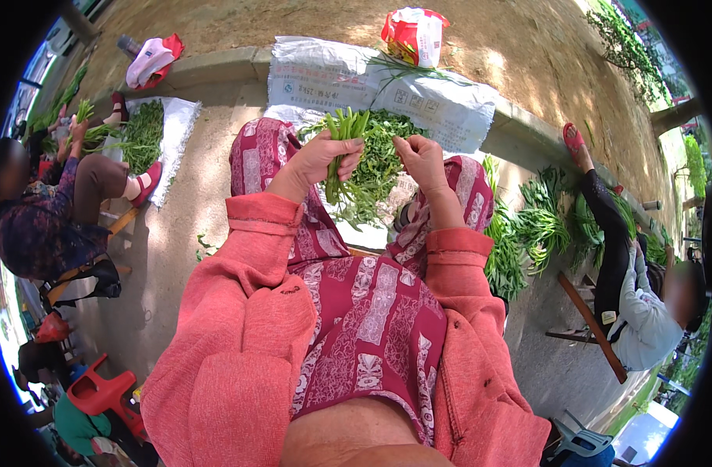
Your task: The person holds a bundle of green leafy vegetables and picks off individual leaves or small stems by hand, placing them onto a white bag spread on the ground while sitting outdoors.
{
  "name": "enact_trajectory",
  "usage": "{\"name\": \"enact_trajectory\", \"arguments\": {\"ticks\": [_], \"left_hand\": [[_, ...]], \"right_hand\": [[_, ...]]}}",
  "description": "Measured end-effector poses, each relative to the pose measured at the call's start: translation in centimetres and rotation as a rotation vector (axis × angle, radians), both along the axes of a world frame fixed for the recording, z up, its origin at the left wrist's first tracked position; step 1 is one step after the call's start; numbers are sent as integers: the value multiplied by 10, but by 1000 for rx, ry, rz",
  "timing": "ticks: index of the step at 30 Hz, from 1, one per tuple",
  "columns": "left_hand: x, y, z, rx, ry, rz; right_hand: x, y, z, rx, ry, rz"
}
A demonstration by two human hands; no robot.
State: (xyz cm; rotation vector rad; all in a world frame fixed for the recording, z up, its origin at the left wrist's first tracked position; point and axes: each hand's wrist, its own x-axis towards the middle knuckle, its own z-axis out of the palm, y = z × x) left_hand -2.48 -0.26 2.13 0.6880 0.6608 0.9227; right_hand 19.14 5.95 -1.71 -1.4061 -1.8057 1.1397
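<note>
**Coral-red textured jacket nearest, a bunch of slim green stems upright beyond it**

The jacket spreads left and right around maroon patterned clothing. Beyond the lap, the left hand is clamped around the middle of the stems, thumb laid across them toward the right. The bunch stands above a loose heap of small-leaved greens between the knees; far of that lies a flattened white woven sack.

The step in hand looks like gathering or tidying greens into a bunch. The next move probably calls for a steady left hold while the right fingertips pick or straighten single stems.

The right hand is held just right of the bunch, apart from it, thumb and fingertips drawn together; I cannot tell whether they pinch anything. Both forearms reach away from the body, the left one slanting rightward, the right one slightly leftward.
</note>
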Motion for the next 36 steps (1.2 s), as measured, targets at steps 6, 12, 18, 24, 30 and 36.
{"name": "enact_trajectory", "arguments": {"ticks": [6, 12, 18, 24, 30, 36], "left_hand": [[4, 0, 0, 28, 163, -7], [6, 0, 3, 54, 221, -22], [5, -1, 2, -9, 188, -37], [2, 2, -4, -33, 108, -43], [5, 1, -5, -65, 258, -66], [11, -1, -4, -83, 314, -62]], "right_hand": [[-13, -16, 24, 279, 263, 89], [-18, -26, 35, 579, -28, 128], [-16, -26, 33, 686, -95, 146], [-16, -26, 30, 701, -106, 162], [-18, -27, 31, 681, -119, 138], [-18, -26, 29, 693, -126, 123]]}}
